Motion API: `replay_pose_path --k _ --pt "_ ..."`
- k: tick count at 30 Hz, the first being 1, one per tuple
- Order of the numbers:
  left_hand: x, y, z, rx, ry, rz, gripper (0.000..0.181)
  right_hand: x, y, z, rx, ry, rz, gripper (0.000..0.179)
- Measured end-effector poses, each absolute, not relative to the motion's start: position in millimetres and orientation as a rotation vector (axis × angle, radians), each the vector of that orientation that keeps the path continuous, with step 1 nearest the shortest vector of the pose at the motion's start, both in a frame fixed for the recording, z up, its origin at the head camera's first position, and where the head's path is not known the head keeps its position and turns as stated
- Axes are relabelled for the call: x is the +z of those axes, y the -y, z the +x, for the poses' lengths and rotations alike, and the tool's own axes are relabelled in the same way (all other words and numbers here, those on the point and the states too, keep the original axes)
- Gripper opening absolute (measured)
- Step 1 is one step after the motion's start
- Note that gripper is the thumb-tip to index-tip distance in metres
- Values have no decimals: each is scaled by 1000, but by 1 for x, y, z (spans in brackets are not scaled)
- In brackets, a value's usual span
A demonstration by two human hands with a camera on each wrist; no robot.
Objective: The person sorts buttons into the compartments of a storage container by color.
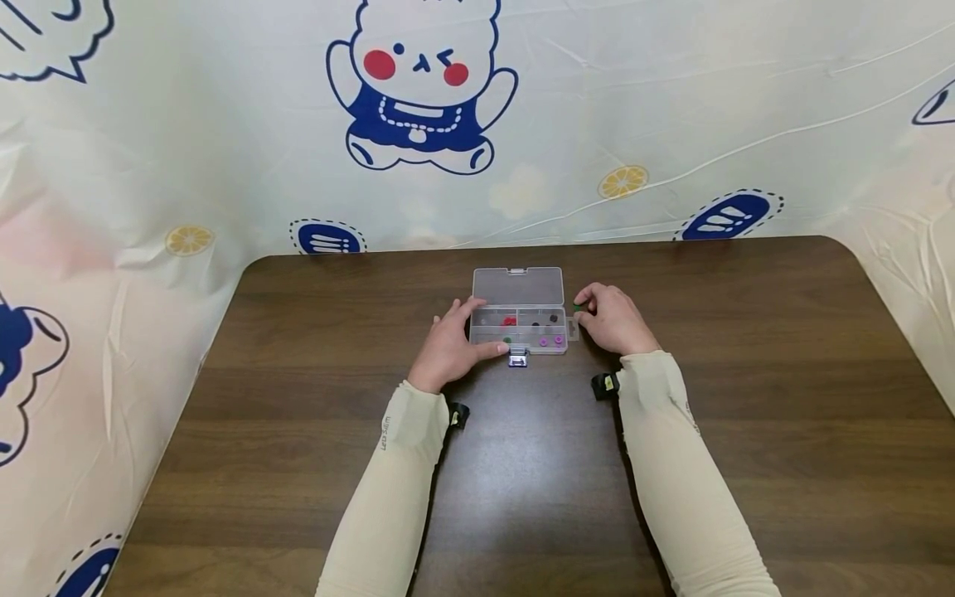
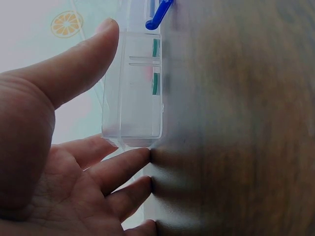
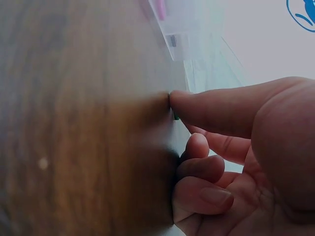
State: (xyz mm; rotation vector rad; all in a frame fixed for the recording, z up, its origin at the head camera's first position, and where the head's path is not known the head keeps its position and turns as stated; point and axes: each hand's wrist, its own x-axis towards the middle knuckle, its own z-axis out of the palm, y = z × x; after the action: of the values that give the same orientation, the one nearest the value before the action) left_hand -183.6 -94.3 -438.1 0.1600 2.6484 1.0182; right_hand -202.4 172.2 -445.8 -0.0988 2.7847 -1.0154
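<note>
A clear plastic compartment box [image 1: 490, 337] lies on the table with its lid [image 1: 518, 287] folded back. Its compartments hold small red pieces [image 1: 509, 321], dark pieces [image 1: 554, 317], purple round pieces [image 1: 558, 340] and green pieces [image 2: 155, 83]. My left hand [image 1: 450, 347] holds the box at its left end, thumb along the front and index finger at the rear corner; the other fingertips touch the table. Just right of the box, my right hand [image 1: 613, 319] pinches a small green piece [image 3: 176, 116] between thumb and index finger, low at the table. The fingers mostly hide this piece.
A latch [image 1: 518, 358] sticks out at the box's front, and a hanging tab [image 1: 573, 329] juts from its right end. The brown wooden table [image 1: 522, 481] reaches back to a printed cloth [image 1: 246, 124] hung behind and at the sides.
</note>
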Motion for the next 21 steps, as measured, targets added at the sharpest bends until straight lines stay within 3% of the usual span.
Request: replay_pose_path --k 21 --pt "-439 95 -184 1014 -2651 166 79 -445 -169 -202 -1001 -2768 -35 17"
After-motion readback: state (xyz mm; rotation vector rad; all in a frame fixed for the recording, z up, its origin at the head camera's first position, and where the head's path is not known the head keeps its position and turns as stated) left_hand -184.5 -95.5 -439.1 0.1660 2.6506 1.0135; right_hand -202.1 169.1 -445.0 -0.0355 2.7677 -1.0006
